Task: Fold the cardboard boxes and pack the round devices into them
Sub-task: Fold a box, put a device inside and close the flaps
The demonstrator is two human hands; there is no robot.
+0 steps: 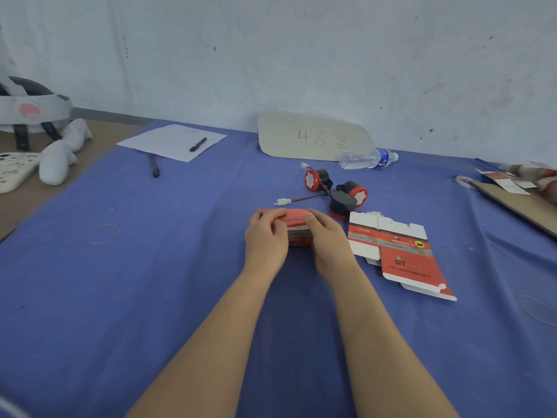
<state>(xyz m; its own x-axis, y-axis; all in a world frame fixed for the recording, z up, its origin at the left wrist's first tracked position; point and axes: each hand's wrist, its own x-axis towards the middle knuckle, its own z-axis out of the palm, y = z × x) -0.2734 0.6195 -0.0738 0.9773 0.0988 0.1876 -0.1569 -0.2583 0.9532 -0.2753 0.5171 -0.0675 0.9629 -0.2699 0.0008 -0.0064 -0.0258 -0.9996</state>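
Note:
A folded red cardboard box point(297, 227) sits on the blue cloth at the middle of the table. My left hand point(266, 239) grips its left end, fingers curled over the top edge. My right hand point(327, 236) holds its right end the same way. Just behind and to the right lie three round black-and-red devices point(346, 194) with red wires and white plugs. Flat unfolded red-and-white boxes point(398, 251) lie stacked to the right of my right hand.
A cardboard sign marked 46 point(313, 137) leans on the wall. A water bottle point(367, 158) lies beside it. Paper with a pen point(171, 141) is at the back left, a helmet and white items point(39, 122) further left. More cardboard point(518, 200) lies at the right edge.

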